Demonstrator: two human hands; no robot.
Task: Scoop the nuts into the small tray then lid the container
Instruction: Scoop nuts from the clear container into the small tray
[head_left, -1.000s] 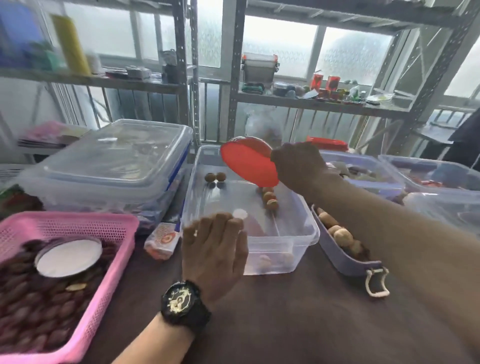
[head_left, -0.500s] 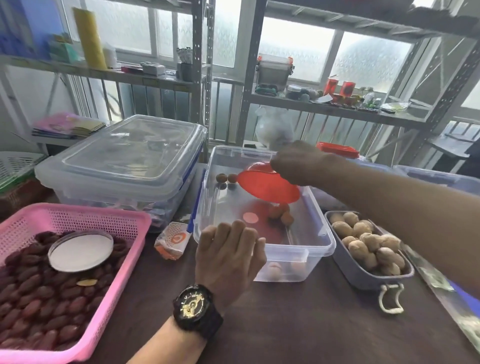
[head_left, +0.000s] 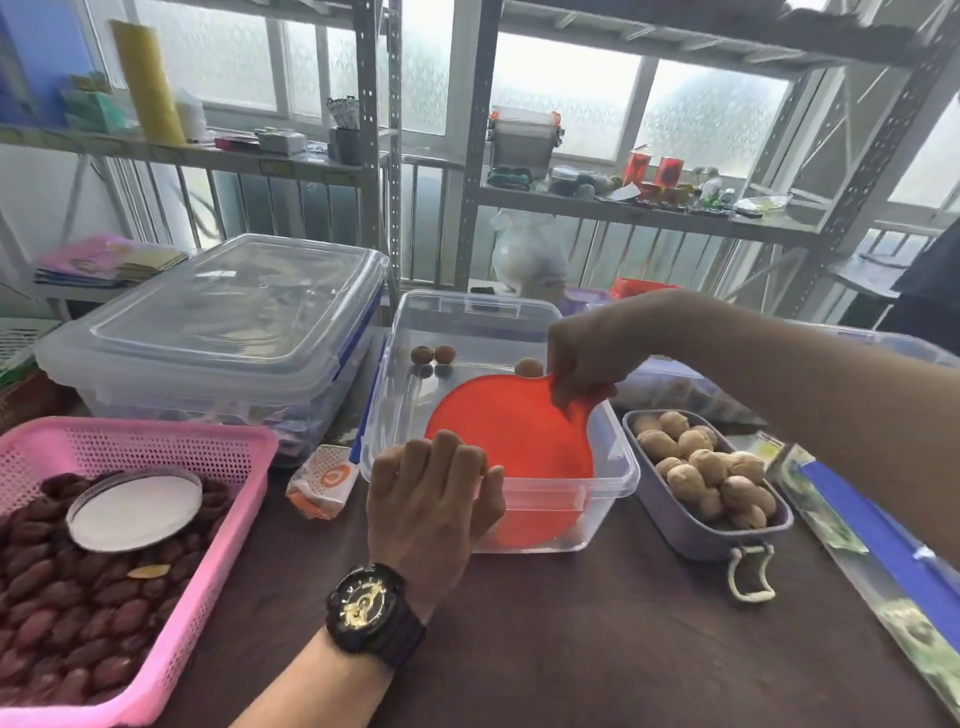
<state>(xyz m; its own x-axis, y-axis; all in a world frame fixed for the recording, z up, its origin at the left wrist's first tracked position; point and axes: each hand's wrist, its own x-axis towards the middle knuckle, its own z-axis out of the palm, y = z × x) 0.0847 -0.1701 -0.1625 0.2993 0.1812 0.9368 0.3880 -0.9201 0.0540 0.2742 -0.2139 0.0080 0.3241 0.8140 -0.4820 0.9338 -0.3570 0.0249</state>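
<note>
A clear plastic container (head_left: 605, 480) stands open in the middle of the brown table. My right hand (head_left: 589, 358) grips the handle of a flat red scoop (head_left: 511, 436), whose blade tilts down into the container's near half. Three nuts (head_left: 431, 354) lie at the container's far end. My left hand (head_left: 431, 501), with a black watch on the wrist, holds the container's near left rim. To the right sits the small grey tray (head_left: 675, 530), heaped with several nuts.
A pink basket (head_left: 218, 441) of dark red fruit with a round white lid on top fills the left. A large lidded clear box (head_left: 218, 332) stands behind it. A small orange-and-white packet (head_left: 324, 480) lies between them. A blue-edged sheet (head_left: 883, 551) lies at the right.
The red scoop has gone from raised above the container down into its near half. The view has shifted, bringing the filled grey tray fully into sight. My left hand stays on the rim.
</note>
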